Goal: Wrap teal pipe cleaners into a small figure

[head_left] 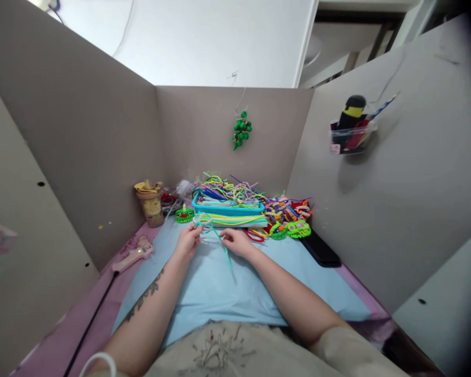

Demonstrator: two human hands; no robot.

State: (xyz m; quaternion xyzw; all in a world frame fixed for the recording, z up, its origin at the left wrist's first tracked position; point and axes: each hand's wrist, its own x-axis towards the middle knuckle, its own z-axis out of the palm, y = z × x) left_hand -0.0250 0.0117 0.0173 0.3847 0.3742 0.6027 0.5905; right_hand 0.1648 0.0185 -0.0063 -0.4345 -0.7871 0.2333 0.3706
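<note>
From the head camera, the left hand (188,242) and right hand (236,242) each pinch a teal pipe cleaner (220,242) stretched between them. Just beyond the fingers, a blue tray (227,209) holds tangled coloured pipe cleaners (230,191). Left of the hands stands a beige cup (152,205).

Both forearms reach forward and converge. The left hand (188,242) is curled, fingertips pinched together, with a tattoo along the inner forearm. The right hand (237,243) sits just beside it, palm down, fingers bent in a pinch, the two hands slightly apart.
</note>
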